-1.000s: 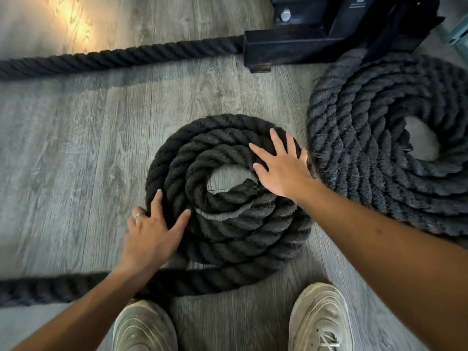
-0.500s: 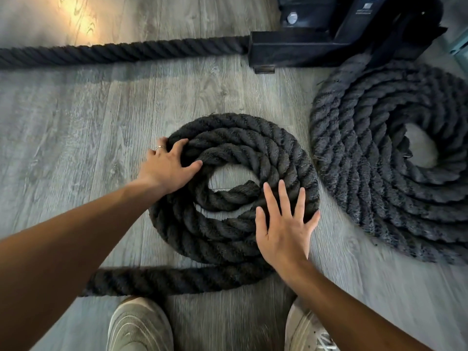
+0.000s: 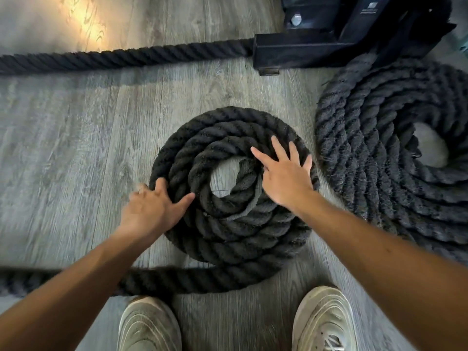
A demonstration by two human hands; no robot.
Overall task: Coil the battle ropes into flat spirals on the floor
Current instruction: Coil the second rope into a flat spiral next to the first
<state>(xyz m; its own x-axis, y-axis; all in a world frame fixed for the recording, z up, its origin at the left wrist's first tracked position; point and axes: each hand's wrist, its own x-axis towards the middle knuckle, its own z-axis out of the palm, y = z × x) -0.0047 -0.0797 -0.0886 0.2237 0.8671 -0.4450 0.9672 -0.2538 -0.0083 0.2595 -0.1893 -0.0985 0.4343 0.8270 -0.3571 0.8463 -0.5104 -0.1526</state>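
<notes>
A thick black battle rope lies in a small flat spiral (image 3: 228,133) on the grey wood floor in front of me. Its loose tail (image 3: 177,278) runs from the spiral's near edge off to the left. My left hand (image 3: 149,209) rests with spread fingers on the spiral's left rim, thumb reaching inward. My right hand (image 3: 283,173) presses flat, fingers straight, on the right side of the turns beside the open centre. A second, larger coil (image 3: 374,158) lies to the right, partly out of frame.
A black metal anchor base (image 3: 316,44) stands at the back, with a straight rope stretch (image 3: 121,57) running left from it. My two pale sneakers (image 3: 149,325) (image 3: 324,320) stand just below the tail. Bare floor spreads to the left.
My left hand slid from the spiral's upper left down to its left rim. My right hand went from the lower right edge up to the right side near the centre.
</notes>
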